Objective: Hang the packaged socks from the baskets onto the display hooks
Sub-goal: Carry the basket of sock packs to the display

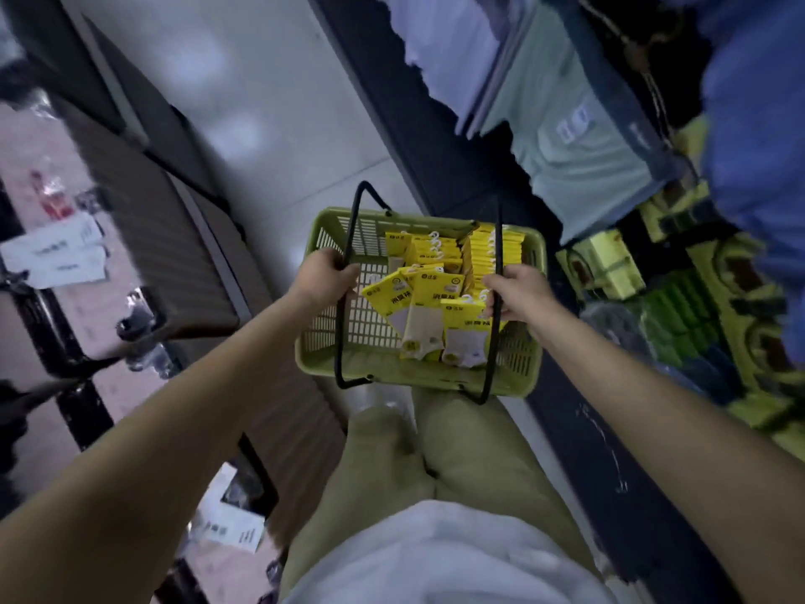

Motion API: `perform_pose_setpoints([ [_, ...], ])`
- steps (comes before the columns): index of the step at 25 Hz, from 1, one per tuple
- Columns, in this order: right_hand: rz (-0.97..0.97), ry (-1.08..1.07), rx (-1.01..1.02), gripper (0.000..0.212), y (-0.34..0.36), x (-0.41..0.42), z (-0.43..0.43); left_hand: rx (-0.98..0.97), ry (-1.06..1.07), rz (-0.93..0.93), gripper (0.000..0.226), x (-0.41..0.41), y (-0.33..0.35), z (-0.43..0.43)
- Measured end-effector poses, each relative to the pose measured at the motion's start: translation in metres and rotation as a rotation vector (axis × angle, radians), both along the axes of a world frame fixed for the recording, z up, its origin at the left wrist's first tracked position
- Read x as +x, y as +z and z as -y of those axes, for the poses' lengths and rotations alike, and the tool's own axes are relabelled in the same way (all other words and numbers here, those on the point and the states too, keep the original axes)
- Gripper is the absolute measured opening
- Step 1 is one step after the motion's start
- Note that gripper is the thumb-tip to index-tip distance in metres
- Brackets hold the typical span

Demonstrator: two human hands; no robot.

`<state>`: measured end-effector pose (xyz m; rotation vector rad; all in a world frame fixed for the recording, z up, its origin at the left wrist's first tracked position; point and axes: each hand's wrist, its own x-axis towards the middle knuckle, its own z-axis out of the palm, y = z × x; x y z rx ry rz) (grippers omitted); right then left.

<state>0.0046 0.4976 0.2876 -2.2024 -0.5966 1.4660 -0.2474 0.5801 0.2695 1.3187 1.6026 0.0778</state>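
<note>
Packaged socks (429, 298): loose in green basket (310, 357) | left hand (324, 276), right hand (516, 294): fingers curled round 1 black handle (498, 237) each, probably keeping load level | hanging: apparently not begun

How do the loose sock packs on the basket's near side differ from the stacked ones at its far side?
The loose packs lie face up, fanned, socks showing; the stacked packs stand on edge, tightly packed, only yellow edges showing. Both are yellow, inside the green basket.
</note>
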Motion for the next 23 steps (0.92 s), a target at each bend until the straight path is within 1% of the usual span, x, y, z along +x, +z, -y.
perform_pose_setpoints([
  [4, -0.047, 0.103, -0.028, 0.006, 0.000, -0.017, -0.128, 0.045, 0.087, -0.067, 0.018, -0.012, 0.014, -0.098],
  [6, -0.037, 0.159, -0.029, 0.007, 0.006, -0.026, -0.185, 0.077, 0.158, -0.091, 0.015, -0.022, 0.022, -0.146],
  [8, -0.019, 0.215, -0.016, 0.013, 0.010, -0.039, -0.241, 0.106, 0.220, -0.091, 0.013, -0.034, 0.028, -0.192],
  [10, -0.016, 0.266, -0.004, 0.018, 0.013, -0.053, -0.295, 0.131, 0.247, -0.086, 0.017, -0.048, 0.030, -0.237],
  [13, -0.005, 0.322, 0.021, 0.018, 0.009, -0.079, -0.380, 0.139, 0.268, -0.082, 0.018, -0.075, 0.030, -0.313],
  [18, -0.028, 0.277, 0.026, 0.016, 0.002, -0.123, -0.527, 0.109, 0.251, -0.026, 0.015, -0.133, 0.028, -0.452],
  [20, -0.014, 0.276, 0.031, 0.016, 0.005, -0.142, -0.581, 0.102, 0.281, 0.011, 0.013, -0.157, 0.034, -0.504],
  [23, 0.003, 0.254, 0.041, 0.017, 0.011, -0.172, -0.666, 0.099, 0.330, 0.030, 0.021, -0.191, 0.038, -0.588],
])
